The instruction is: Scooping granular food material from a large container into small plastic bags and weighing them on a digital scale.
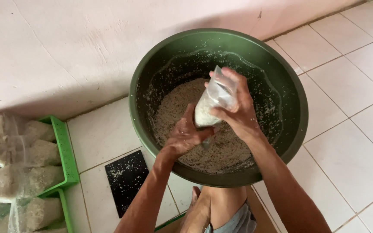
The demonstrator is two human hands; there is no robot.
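Note:
A big dark green basin (294, 129) sits on the tiled floor, holding a pale grainy mix (234, 151) that also clings to its inner wall. Over its middle I hold a small clear plastic bag (210, 103), partly filled with the same mix. My right hand (236, 108) grips the bag's upper part from the right. My left hand (184, 133) is cupped under and against the bag's lower end, fingers dusted with grains.
A black flat scale (126, 181) speckled with grains lies on the floor left of the basin. Green crates (63, 151) at the left edge hold several filled clear bags (18, 172). A pink wall runs behind. My knee (221, 207) is below the basin.

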